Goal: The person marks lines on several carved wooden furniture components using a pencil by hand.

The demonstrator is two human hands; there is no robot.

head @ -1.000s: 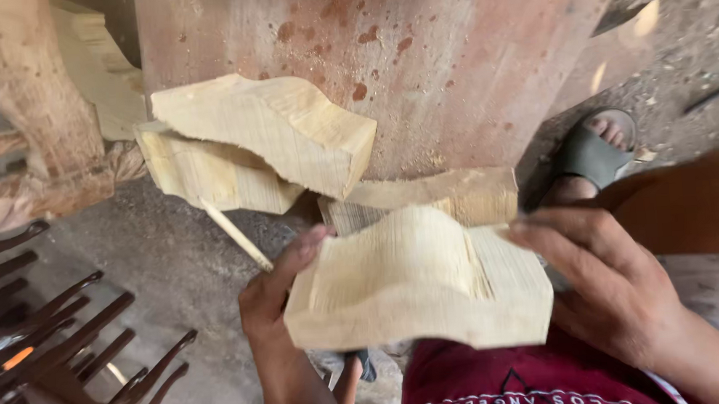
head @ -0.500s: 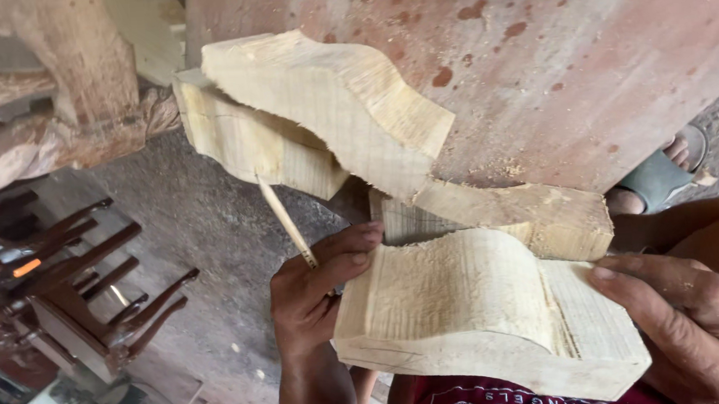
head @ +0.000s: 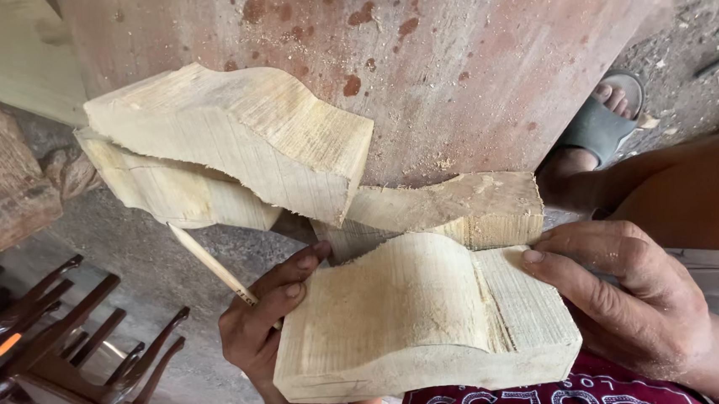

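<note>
A pale, wavy-cut wood block [head: 422, 316] is held low in the middle of the view, gripped from both sides. The left hand [head: 271, 322] is closed against its left edge, fingers [head: 293, 278] curled over the top corner, and a thin wooden pencil [head: 212, 265] is pinned in the same grip, slanting up to the left. The right hand [head: 636, 296] is pressed on the block's right end, thumb laid across the top face, the other fingers wrapped out of sight behind.

Just beyond the block, a second curved offcut [head: 453, 211] is seen lying on the reddish, sawdust-speckled tabletop [head: 468, 68], touching or nearly touching the held piece. Up and to the left, two larger sawn pieces are stacked and jut past the tabletop edge: the upper piece [head: 237, 139] overlaps the lower piece [head: 165, 190].

A red garment [head: 550, 398] with white lettering is visible at the bottom edge. At lower left, dark carved chair legs [head: 74, 348] are crowded on the floor [head: 153, 259]; bare grey floor lies open between them and the hands. At upper right, a foot in a grey sandal [head: 599, 126] is planted on gritty ground.
</note>
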